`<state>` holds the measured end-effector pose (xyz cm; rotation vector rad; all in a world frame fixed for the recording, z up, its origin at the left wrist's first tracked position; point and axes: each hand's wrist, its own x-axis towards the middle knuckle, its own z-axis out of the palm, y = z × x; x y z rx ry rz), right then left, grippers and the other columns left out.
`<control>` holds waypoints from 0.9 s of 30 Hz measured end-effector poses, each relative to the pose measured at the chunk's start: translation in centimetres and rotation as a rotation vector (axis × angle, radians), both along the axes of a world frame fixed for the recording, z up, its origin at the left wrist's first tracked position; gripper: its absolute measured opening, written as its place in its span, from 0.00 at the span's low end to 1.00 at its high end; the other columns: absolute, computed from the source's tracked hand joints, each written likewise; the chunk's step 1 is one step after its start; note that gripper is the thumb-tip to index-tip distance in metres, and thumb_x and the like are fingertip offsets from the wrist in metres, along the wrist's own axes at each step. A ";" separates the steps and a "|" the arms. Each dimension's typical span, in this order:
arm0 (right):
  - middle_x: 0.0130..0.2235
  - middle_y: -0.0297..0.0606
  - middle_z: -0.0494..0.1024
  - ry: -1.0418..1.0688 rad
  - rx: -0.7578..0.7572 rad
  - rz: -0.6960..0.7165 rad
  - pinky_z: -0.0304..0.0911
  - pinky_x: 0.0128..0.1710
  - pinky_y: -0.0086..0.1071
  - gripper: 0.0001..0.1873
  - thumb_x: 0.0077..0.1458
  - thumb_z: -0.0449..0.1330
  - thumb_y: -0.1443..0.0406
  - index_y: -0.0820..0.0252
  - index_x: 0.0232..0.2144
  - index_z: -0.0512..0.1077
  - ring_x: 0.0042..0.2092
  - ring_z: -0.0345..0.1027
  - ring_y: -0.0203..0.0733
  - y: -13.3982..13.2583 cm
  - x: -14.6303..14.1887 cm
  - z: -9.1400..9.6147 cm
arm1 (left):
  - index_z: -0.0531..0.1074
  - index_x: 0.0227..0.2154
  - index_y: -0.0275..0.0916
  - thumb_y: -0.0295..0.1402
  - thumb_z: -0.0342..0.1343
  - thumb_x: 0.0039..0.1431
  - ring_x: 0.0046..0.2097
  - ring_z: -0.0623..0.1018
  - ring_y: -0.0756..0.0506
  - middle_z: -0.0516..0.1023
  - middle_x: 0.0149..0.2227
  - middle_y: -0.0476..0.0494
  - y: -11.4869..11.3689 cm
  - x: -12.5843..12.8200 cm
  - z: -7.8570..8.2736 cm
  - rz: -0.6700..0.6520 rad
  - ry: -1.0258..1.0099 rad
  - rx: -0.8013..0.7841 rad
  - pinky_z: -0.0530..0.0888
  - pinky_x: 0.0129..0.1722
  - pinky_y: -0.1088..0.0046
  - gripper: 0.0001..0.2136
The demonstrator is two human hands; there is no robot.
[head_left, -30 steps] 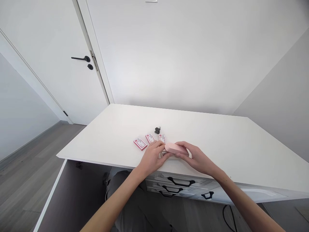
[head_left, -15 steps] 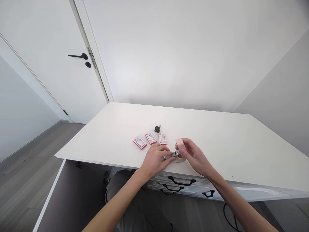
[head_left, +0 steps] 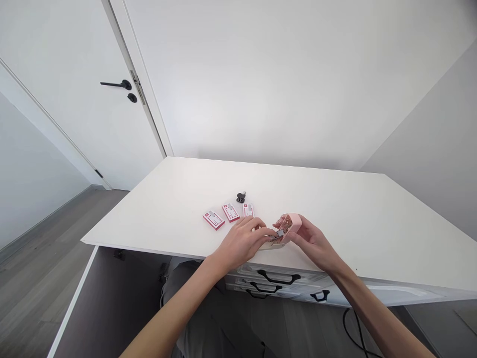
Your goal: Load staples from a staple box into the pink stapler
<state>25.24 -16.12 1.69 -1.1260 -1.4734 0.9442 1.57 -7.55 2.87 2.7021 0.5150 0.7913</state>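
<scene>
At lower centre, the right hand point(head_left: 313, 244) grips the stapler point(head_left: 295, 222), seemingly to hold it open for the left hand point(head_left: 243, 238), whose grip I cannot tell

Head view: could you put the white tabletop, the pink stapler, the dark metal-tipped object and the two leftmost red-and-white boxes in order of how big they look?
1. White tabletop
2. Pink stapler, partly hidden
3. Leftmost red-and-white box and middle red-and-white box: too alike to rank
4. Dark metal-tipped object
</scene>
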 end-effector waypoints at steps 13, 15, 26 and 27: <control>0.54 0.43 0.77 0.019 -0.058 0.205 0.77 0.50 0.43 0.16 0.69 0.61 0.52 0.50 0.55 0.74 0.50 0.76 0.47 0.3 0.2 2.1 | 0.77 0.44 0.44 0.35 0.54 0.75 0.42 0.76 0.43 0.76 0.43 0.44 2.1 0.9 3.5 -0.198 0.307 0.125 0.70 0.45 0.67 0.07; 0.54 0.43 0.77 0.010 -0.066 0.218 0.77 0.49 0.43 0.18 0.69 0.60 0.51 0.50 0.55 0.74 0.51 0.76 0.48 0.3 0.3 2.2 | 0.77 0.43 0.45 0.35 0.53 0.75 0.42 0.75 0.44 0.76 0.43 0.44 2.1 0.8 3.6 -0.203 0.272 0.064 0.70 0.45 0.67 0.08; 0.52 0.45 0.74 0.028 -0.104 0.252 0.75 0.50 0.43 0.15 0.69 0.61 0.53 0.52 0.53 0.74 0.51 0.72 0.48 0.7 0.4 2.4 | 0.77 0.43 0.42 0.38 0.55 0.74 0.47 0.75 0.44 0.74 0.46 0.41 1.3 -0.3 3.8 -0.155 -0.137 -0.334 0.73 0.50 0.67 0.08; 0.51 0.44 0.74 0.039 -0.116 0.278 0.75 0.50 0.43 0.15 0.70 0.61 0.54 0.53 0.52 0.74 0.49 0.71 0.47 0.7 0.2 2.5 | 0.77 0.43 0.42 0.38 0.55 0.74 0.48 0.75 0.44 0.73 0.47 0.41 1.2 -0.1 3.8 -0.151 -0.172 -0.339 0.73 0.50 0.67 0.08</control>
